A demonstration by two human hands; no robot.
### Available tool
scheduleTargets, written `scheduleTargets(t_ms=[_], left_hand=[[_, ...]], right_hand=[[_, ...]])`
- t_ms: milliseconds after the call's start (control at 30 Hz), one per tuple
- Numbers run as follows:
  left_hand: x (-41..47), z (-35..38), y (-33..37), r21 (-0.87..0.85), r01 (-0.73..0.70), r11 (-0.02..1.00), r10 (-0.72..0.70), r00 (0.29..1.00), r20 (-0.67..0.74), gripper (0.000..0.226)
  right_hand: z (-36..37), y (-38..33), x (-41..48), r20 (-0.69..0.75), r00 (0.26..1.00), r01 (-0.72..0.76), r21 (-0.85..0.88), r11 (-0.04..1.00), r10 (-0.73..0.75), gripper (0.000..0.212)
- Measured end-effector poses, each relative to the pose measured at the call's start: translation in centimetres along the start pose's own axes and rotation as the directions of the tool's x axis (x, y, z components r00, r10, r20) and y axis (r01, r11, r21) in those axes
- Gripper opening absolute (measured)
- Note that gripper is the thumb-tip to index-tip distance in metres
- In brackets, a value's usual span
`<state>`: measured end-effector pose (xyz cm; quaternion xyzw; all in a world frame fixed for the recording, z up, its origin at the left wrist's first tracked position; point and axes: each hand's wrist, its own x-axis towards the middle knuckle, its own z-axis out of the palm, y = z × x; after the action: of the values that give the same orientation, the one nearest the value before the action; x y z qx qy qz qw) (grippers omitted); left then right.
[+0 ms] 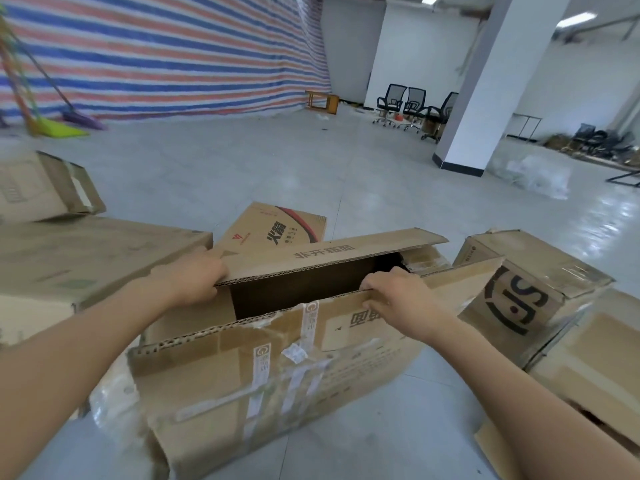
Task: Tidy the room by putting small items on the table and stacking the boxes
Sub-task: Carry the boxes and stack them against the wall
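Two hands on one open carton

Both hands are clamped on the open carton [277,375] that sits on the grey floor [277,161] in the lower middle of the frame. The left hand [194,278] grips the left end of the far flap [329,254], fingers curled under its corrugated edge. The right hand [398,296] holds the top edge of the near panel [346,320], fingers hooked over it into the dark inside. The two hands are well apart, with the carton's mouth between them.

More boxes ring it: a long flat box [86,258] at the left edge, a small box [41,188] lying above that, a red-printed box [277,226] just behind the far flap, and a black-logo box [519,303] at the right.

At the upper left, a striped tarp [156,53] covers the wall, with brooms [69,123] leaning at its foot. Black office chairs [408,105] stand beside a white pillar [485,81] at the upper right.
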<state>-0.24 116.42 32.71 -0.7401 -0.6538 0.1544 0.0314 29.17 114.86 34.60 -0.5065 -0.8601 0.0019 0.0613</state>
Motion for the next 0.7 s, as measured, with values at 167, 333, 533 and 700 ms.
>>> scheduleTargets(t_ms=[167,333,533,700], left_hand=[[0.6,-0.1,-0.5,0.002,0.077,0.997,-0.077,0.995,-0.060,0.035],[0.0,-1.1,-1.7,-0.143,0.019,0.990,-0.028,0.998,-0.062,0.034],[-3.0,-5.3,-2.5,-0.281,-0.072,0.957,0.045,0.994,-0.101,0.041],[-5.9,-11.1,-2.5,-0.489,0.026,0.872,-0.047,0.998,-0.031,0.022]], right_hand=[[-0.7,-0.2,1.6,0.090,0.996,-0.023,0.007,1.000,0.022,0.019],[-1.4,-0.6,2.3,0.191,0.982,-0.002,-0.043,0.999,0.010,0.022],[-4.5,-1.5,-1.7,0.452,0.891,0.157,-0.225,0.962,-0.039,0.025],[-11.8,-1.3,-3.4,0.454,0.890,0.099,-0.120,0.988,-0.034,0.022]])
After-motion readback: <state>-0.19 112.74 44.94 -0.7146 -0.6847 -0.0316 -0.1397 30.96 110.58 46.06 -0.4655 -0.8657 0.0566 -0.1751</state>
